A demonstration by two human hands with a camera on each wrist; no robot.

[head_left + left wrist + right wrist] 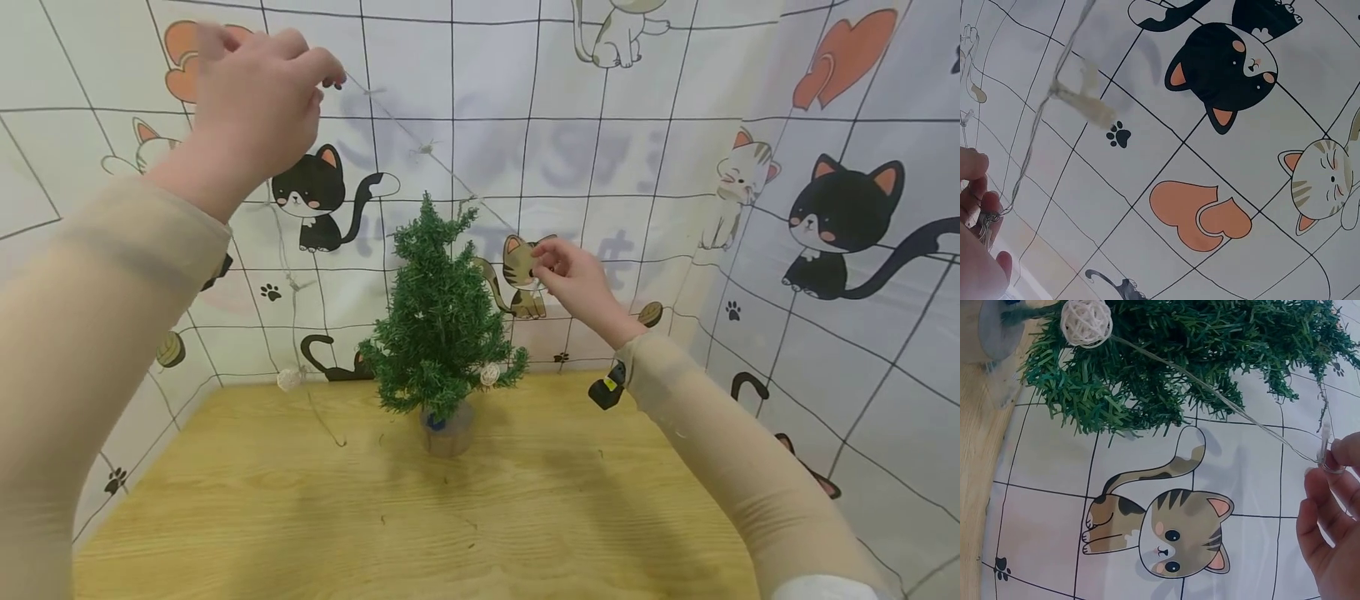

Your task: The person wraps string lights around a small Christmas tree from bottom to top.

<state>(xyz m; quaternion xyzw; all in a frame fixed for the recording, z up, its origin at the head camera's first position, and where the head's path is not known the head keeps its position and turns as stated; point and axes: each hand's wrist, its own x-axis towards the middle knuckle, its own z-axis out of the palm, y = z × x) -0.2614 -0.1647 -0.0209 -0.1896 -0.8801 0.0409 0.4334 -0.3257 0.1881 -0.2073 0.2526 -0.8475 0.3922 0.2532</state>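
Note:
A small artificial Christmas tree (442, 308) stands upright in a round base (448, 433). My left hand (258, 100), raised at the upper left, grips a thin string-light wire (401, 125) between its fingers. From there the wire slants down behind the treetop to my right hand (577, 279), right of the tree. In the right wrist view, the thumb and fingers pinch the wire by a small clear bulb (1325, 444). A white woven ball (1087, 323) on the wire sits against the lower right branches. More wire hangs below my left hand, with another white woven ball (288, 379).
The tree stands on a wooden table (360, 525) with small green bits scattered on it. A white cloth (487, 67) with grid lines and cartoon cats hangs behind and at both sides. A black device (607, 387) shows by my right wrist.

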